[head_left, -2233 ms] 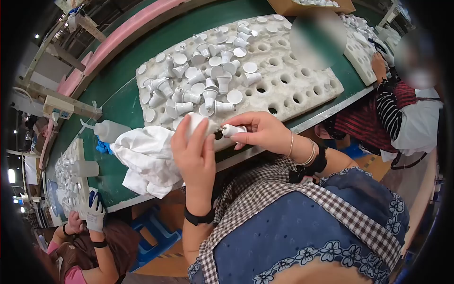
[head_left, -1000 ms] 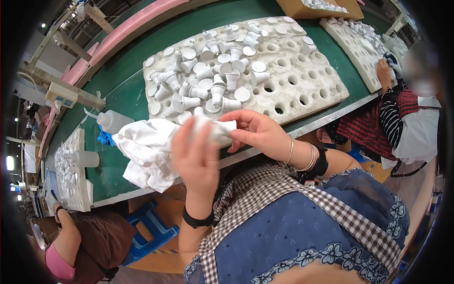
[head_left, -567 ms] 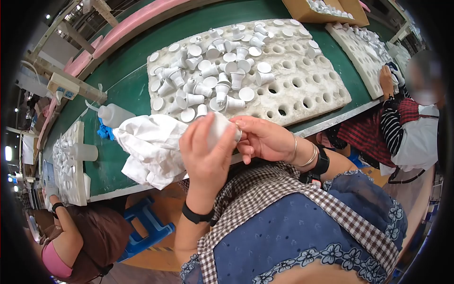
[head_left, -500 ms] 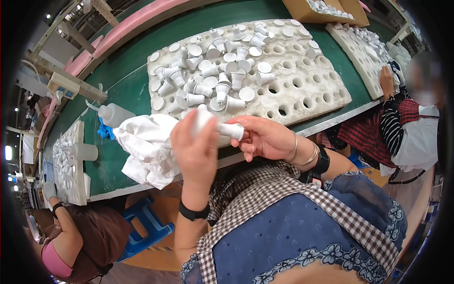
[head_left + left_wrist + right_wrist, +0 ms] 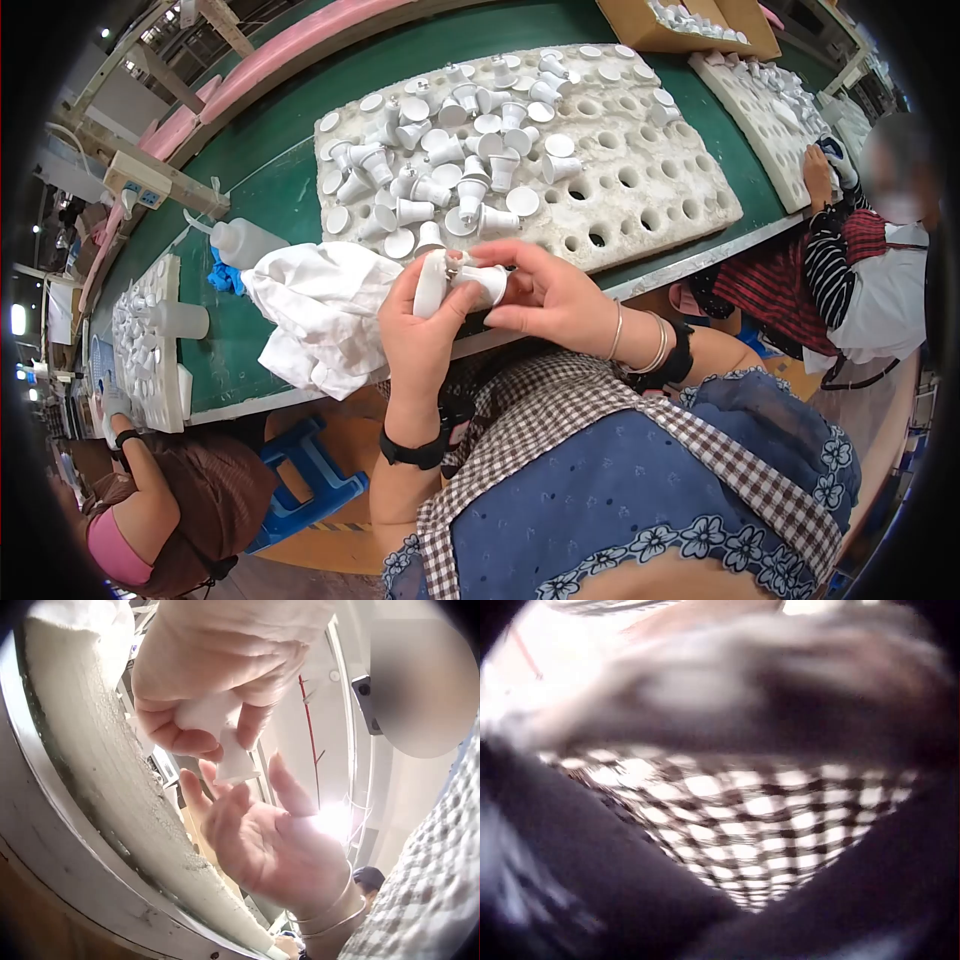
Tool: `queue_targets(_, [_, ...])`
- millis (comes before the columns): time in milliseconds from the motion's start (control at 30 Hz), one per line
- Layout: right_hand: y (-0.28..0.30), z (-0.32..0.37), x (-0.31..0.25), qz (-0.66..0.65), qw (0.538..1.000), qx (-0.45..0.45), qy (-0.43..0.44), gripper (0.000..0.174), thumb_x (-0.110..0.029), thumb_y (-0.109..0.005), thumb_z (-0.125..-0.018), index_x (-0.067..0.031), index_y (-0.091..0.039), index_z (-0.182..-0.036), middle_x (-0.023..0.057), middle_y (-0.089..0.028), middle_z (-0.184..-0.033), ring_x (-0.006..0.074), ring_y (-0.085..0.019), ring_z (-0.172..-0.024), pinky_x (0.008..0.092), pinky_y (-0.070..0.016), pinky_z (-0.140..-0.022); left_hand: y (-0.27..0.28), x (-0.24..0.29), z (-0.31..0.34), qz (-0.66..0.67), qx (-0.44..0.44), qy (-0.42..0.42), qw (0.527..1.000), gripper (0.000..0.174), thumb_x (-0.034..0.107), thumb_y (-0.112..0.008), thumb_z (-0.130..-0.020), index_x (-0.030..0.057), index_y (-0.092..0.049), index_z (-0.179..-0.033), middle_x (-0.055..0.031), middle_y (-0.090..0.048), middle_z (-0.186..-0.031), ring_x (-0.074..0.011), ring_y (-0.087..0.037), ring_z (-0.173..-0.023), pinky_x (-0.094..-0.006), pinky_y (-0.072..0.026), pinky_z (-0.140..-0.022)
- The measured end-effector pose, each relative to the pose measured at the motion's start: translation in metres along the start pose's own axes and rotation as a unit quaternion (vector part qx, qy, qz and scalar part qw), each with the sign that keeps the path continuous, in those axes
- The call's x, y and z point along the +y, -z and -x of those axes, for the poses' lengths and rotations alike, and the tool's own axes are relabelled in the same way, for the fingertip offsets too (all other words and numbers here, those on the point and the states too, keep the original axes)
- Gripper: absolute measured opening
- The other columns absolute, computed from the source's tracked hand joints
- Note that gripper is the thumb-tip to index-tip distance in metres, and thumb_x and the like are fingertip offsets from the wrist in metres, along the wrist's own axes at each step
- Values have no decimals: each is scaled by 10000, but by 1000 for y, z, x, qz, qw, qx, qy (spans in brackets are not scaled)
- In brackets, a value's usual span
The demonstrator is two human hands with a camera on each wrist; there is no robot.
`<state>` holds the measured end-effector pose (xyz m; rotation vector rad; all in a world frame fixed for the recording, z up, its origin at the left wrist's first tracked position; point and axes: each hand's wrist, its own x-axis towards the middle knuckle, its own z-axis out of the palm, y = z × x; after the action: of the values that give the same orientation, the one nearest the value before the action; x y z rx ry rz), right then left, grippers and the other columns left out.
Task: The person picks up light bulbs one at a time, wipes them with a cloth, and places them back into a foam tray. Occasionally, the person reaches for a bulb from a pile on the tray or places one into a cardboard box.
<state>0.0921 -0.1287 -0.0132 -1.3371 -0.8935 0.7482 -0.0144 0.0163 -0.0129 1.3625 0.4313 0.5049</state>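
In the head view my left hand (image 5: 415, 340) holds a soft-looking white pad (image 5: 431, 285) under its fingers. Its thumb and fingers also pinch a small white cup-shaped piece (image 5: 484, 286), which has a small metal fitting at its narrow end. My right hand (image 5: 560, 295) is at the wide end of that piece. From the left wrist view, the right hand (image 5: 270, 844) has its thumb spread away, with fingertips close under the flared rim of the piece (image 5: 235, 759). The right wrist view is blurred and shows mostly the checked apron (image 5: 757, 825).
A pale slab with holes (image 5: 680, 195) lies on the green table (image 5: 270, 200), bearing many white cup-shaped pieces (image 5: 475, 190). Left of my hands lie a white cloth (image 5: 320, 310) and a squeeze bottle (image 5: 245, 243). People work at both sides.
My left hand wiped back and forth with the pad near the piece. Half a second ago my right hand held the piece; now my left thumb and fingers pinch it, and the right fingers have loosened.
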Motion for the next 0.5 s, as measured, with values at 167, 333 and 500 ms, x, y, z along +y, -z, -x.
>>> queue_targets(167, [4, -2, -1, -83, 995, 27, -46, 431, -112, -594, -929, -26, -467, -1332, 52, -626, -999, 107, -620, -733, 239, -519, -708, 5, 0, -3, 22, 16, -57, 998, 320, 123, -680, -864, 10, -620, -1158, -82, -614, -1119, -151, -591, -979, -287, -475, -845])
queue_targets(333, [11, -5, 2, -240, 957, -19, -162, 388, -244, -506, -993, -39, -479, -1322, 94, -633, -980, 116, -629, -684, 273, -561, -683, 2, 6, 4, -385, 57, -345, 854, 311, 185, -667, -858, 44, -653, -1135, -175, -563, -1218, -329, -538, -1074, -423, -433, -929])
queue_targets(500, [12, -6, 6, -319, 927, -16, -199, 394, -258, -472, -1004, -3, -465, -1305, 110, -596, -942, 135, -570, -648, 340, -574, -642, 14, -5, -7, -488, 42, -351, 798, 297, 175, -660, -850, 112, -673, -1140, -152, -564, -1230, -331, -526, -1093, -428, -428, -914])
